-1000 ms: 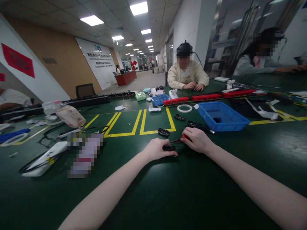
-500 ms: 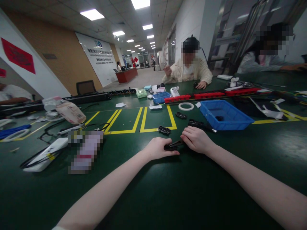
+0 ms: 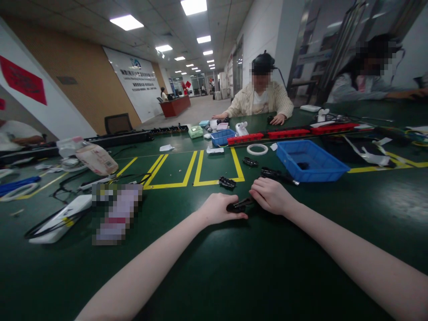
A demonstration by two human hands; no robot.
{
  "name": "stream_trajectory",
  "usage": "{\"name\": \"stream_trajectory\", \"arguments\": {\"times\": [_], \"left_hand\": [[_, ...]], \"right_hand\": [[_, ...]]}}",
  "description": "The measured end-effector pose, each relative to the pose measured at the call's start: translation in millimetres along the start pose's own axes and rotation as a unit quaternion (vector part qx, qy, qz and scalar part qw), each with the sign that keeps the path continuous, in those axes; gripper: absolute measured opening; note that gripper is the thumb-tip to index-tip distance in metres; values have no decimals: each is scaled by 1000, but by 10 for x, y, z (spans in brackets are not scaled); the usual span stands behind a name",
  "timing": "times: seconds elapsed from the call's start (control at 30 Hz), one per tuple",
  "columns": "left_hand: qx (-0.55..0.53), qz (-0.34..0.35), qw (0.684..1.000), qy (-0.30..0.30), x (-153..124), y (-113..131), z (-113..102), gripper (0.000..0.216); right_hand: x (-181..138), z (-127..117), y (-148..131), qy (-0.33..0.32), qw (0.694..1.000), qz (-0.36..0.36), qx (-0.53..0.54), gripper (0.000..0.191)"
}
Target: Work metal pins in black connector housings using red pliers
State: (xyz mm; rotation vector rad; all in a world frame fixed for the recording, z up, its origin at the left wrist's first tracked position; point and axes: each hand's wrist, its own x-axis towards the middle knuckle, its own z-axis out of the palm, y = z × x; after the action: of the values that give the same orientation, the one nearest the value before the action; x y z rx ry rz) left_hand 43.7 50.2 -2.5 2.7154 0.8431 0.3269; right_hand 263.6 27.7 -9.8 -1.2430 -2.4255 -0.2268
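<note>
Head view: the fingers of your left hand (image 3: pixel 218 208) are closed around a black part (image 3: pixel 241 205), thumb below and the others above. The fingers of your right hand (image 3: pixel 272 196) are curled close together at the part's right end; you hide their tips, so whether they grip it, or a tool, cannot be told.

Progress, as judged: work on the held part appears under way and unreleased; what has been completed on it is too small to read. Two loose black pieces (image 3: pixel 227 182) lie on the desk (image 3: pixel 214 276) just beyond your hands, neither in your grip; whether they are finished or waiting cannot be determined. A longer black item (image 3: pixel 272 173) lies just past your right hand, beside the blue bin (image 3: pixel 323 176), which contains a small dark object (image 3: pixel 302 165).

Pose: your hands meet low over the desk, near one another, backs upward. Your forearms angle inward from both lower corners, forming a wedge around bare desk surface.
</note>
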Motion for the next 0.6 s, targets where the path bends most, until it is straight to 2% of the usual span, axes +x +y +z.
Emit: {"name": "stream_trajectory", "arguments": {"times": [0.27,0.6], "left_hand": [[63,-41,995,62,-4,-23,47,39],[85,-32,995,47,3,0,51,45]], "right_hand": [[35,21,-53,-52,997,48,0,36],[57,-25,-88,-115,989,86,-24,25]]}}
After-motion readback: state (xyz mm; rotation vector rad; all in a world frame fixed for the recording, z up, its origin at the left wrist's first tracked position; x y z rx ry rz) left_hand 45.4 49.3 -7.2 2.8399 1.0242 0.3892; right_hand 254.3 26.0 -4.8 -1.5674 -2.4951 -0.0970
